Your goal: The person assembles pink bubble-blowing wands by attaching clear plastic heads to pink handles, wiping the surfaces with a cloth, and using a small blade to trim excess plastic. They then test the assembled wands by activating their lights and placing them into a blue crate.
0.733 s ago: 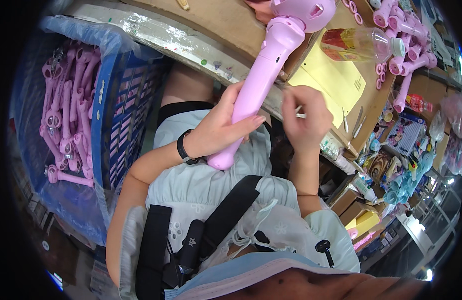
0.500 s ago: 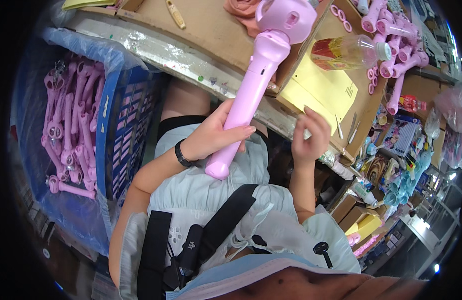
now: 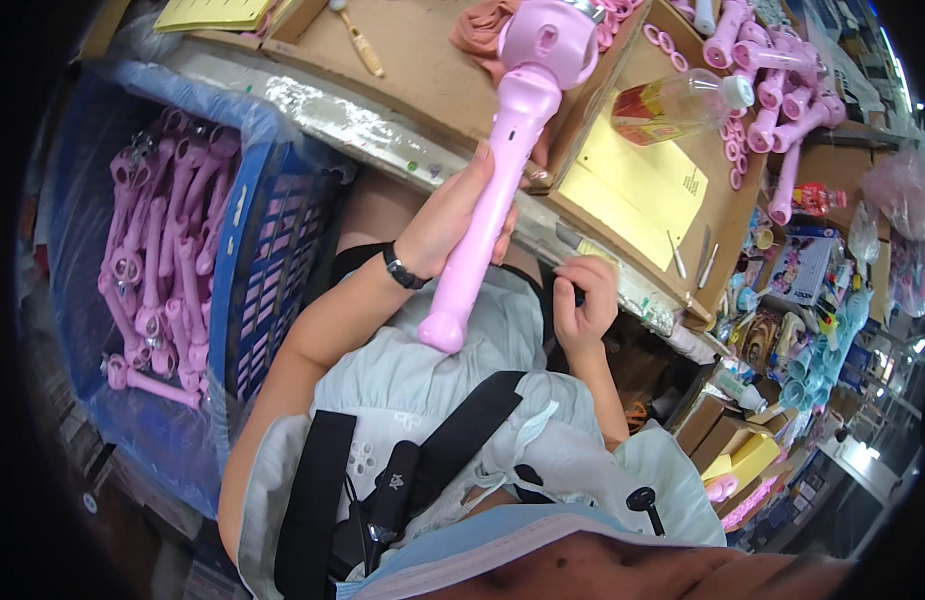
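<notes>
A pink plastic toy wand [image 3: 497,185] with a rounded hollow head slants up from my lap over the table edge. My left hand [image 3: 454,218] is wrapped round the middle of its handle. The handle's lower end rests at my light-coloured clothing, and the head lies above the cardboard tray. To the right of the wand, apart from it, my right hand [image 3: 586,303] hovers by the table edge. Its fingers are loosely bent, the thumb stands off from them, and nothing shows in it.
At left stands a blue crate [image 3: 232,300] lined with plastic, holding several pink wands [image 3: 162,260]. A cardboard tray [image 3: 422,95] carries a small yellowish tool [image 3: 362,45] and salmon cloth [image 3: 479,38]. Rightward lie yellow paper [image 3: 637,185], a bottle [image 3: 672,108], slim tools [image 3: 706,258] and pink parts [image 3: 782,90].
My right hand has dropped lower and slightly left, away from the yellow paper. My left hand keeps its hold, now slightly higher on the wand. The whole view has shifted a little.
</notes>
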`<state>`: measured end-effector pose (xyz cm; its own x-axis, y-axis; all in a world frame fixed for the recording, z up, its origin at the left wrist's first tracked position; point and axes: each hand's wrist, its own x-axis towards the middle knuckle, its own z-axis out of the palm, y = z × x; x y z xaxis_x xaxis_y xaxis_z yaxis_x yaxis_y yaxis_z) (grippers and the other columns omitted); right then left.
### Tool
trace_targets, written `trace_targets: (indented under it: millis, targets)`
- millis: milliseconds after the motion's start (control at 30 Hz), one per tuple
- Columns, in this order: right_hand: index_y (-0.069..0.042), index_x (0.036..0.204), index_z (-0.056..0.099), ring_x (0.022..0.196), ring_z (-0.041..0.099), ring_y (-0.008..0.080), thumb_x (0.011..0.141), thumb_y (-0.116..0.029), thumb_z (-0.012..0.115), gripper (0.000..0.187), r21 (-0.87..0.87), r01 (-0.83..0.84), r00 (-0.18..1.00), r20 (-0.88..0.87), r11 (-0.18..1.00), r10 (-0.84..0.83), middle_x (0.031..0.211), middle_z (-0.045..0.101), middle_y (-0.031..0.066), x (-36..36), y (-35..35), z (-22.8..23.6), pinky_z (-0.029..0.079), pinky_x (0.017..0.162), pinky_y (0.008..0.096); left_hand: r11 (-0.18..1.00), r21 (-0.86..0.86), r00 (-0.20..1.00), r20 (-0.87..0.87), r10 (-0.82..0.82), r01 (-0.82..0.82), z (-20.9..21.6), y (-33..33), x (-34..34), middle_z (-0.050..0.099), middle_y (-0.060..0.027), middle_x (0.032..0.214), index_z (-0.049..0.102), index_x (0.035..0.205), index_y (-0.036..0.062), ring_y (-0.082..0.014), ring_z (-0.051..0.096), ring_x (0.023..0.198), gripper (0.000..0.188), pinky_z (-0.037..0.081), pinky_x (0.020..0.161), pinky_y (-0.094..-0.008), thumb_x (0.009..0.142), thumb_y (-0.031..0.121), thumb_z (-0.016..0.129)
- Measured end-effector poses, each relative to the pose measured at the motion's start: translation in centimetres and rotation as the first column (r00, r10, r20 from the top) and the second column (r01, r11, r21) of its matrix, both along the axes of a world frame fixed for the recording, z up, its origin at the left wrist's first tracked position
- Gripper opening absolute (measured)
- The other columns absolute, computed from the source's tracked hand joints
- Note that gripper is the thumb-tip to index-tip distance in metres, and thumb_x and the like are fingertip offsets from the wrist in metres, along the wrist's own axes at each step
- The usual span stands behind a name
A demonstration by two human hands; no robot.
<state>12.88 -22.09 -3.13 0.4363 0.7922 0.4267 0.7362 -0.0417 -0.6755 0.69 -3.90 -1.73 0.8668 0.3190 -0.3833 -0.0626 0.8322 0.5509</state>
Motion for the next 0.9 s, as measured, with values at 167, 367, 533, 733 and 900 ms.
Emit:
trace_targets:
  millis: [167,367,533,733,900]
  targets:
    - [0.001,0.117,0.046,0.088,0.058,0.0172,0.075,-0.009,0.071,0.050,-0.110,-0.339,0.484,-0.872,0.934,0.073,0.104,0.057,0.0102,-4.3,2.3,1.7,0.048,0.075,0.0281,0.945,0.293,0.981,-0.084,0.175,-0.144,0.6,-1.0,-0.1,0.057,-0.0061,0.080,0.046,0.105,0.0043,-0.0118,0.058,0.061,0.052,0.048,0.053,-0.0231,0.093,0.054,0.037]
    - [0.001,0.129,0.037,0.094,0.058,0.0178,0.077,-0.016,0.070,0.064,0.101,-0.647,-0.145,-0.989,0.756,0.009,0.103,0.058,0.0097,-4.8,3.8,2.1,0.047,0.083,0.0303,0.869,0.355,0.939,0.109,0.327,-0.344,2.3,0.0,-0.6,0.056,-0.0109,0.115,0.042,0.121,0.0021,-0.0155,0.060,0.095,0.042,0.049,0.079,-0.0289,0.096,0.035,0.044]
    - [0.000,0.126,0.043,0.094,0.060,0.0186,0.078,-0.022,0.067,0.057,0.327,-0.659,-0.386,-0.920,0.677,0.069,0.101,0.060,0.0102,-4.9,3.7,2.0,0.046,0.085,0.0306,0.927,-0.210,0.868,0.333,0.368,-0.312,1.2,1.3,-1.2,0.057,-0.0070,0.106,0.046,0.115,0.0029,-0.0164,0.059,0.083,0.042,0.050,0.073,-0.0319,0.094,0.039,0.047]
    - [-0.002,0.095,0.064,0.089,0.060,0.0181,0.079,-0.010,0.066,0.018,-0.252,-0.467,0.808,-0.512,0.847,0.293,0.093,0.064,0.0078,2.2,2.2,5.2,0.046,0.081,0.0293,0.925,-0.110,0.870,0.314,0.381,-0.365,0.2,2.6,-2.0,0.054,-0.0051,0.094,0.045,0.111,0.0042,-0.0122,0.054,0.072,0.043,0.048,0.065,-0.0265,0.094,0.044,0.045]
    - [-0.001,0.101,0.063,0.086,0.062,0.0215,0.077,-0.013,0.067,0.028,-0.303,0.135,0.990,0.013,0.943,-0.138,0.096,0.065,0.0112,18.1,3.2,5.4,0.048,0.079,0.0333,0.913,0.055,0.886,0.270,0.377,-0.405,0.2,2.3,-2.3,0.053,-0.0067,0.089,0.042,0.116,0.0075,-0.0136,0.053,0.070,0.042,0.045,0.064,-0.0277,0.096,0.044,0.041]
